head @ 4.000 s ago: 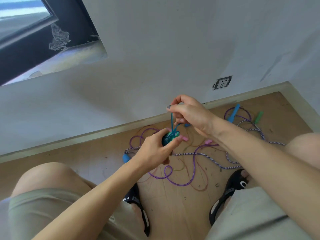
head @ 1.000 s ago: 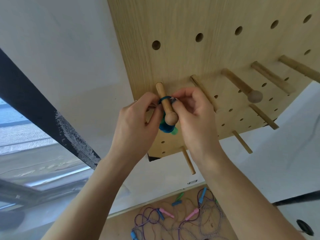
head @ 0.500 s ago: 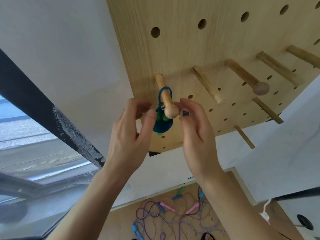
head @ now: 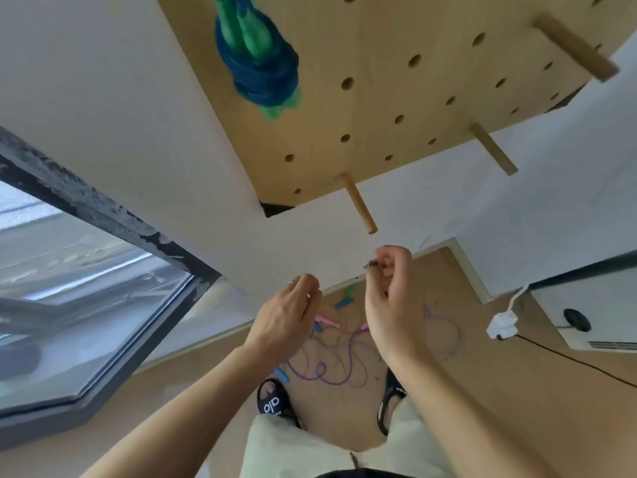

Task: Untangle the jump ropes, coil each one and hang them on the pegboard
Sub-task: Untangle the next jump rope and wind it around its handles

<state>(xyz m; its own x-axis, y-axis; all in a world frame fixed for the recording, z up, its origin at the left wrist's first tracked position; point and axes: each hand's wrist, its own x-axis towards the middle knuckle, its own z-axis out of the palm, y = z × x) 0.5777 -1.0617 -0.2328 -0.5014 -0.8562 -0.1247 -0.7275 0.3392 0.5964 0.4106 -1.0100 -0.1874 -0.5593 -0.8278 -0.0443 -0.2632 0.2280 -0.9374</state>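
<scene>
Above both hands, the blue coiled rope [head: 256,60] with green handles hangs against the wooden pegboard [head: 379,108], its bundle dangling freely with nothing touching it; the peg that carries it lies beyond the top edge of the view. Wound tight around its own handles, the bundle stays compact, which is presumably why it hangs as one lump rather than trailing cord.

The left hand [head: 286,320] is held in the air below the board, fingers loosely curled and holding nothing. The right hand [head: 389,298], just beside it and a little higher, has its fingers curled inward too; something small and dark shows at the fingertips [head: 374,265], but whether it is a nail or something pinched cannot be told. Neither hand touches the board or any rope.

Below the hands, down on the wooden floor [head: 517,391] between the person's sandalled feet, lies the remaining tangle of ropes [head: 331,360]: purple and speckled cords looped over each other, with pink, blue and green handles scattered near the wall. Bare pegs [head: 360,205] stick out of the board just above the right hand, available for the next coils.

One rope looks finished, so the sensible next step is to reach down to the tangle and pick a handle to trace free
</scene>
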